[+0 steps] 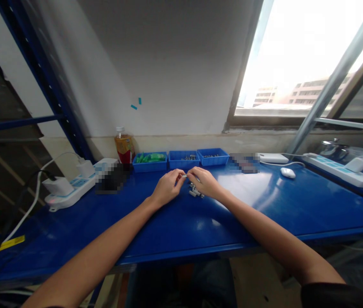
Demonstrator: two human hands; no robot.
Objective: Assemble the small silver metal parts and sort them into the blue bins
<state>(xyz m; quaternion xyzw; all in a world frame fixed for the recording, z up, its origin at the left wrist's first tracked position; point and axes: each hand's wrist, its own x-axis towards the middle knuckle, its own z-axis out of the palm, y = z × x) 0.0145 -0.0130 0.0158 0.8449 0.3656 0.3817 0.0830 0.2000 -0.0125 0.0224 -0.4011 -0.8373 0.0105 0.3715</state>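
From afar, my left hand (167, 188) and right hand (205, 182) pinch a small piece (184, 176) near the table's (168, 231) back edge.

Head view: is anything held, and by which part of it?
A small pale piece, at the fingertips of the left hand and right hand; which part is gripped cannot be told.

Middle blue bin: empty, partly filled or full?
Partly filled: small metallic pieces lie toward the right side of the middle blue bin, while blue plastic shows at its left.
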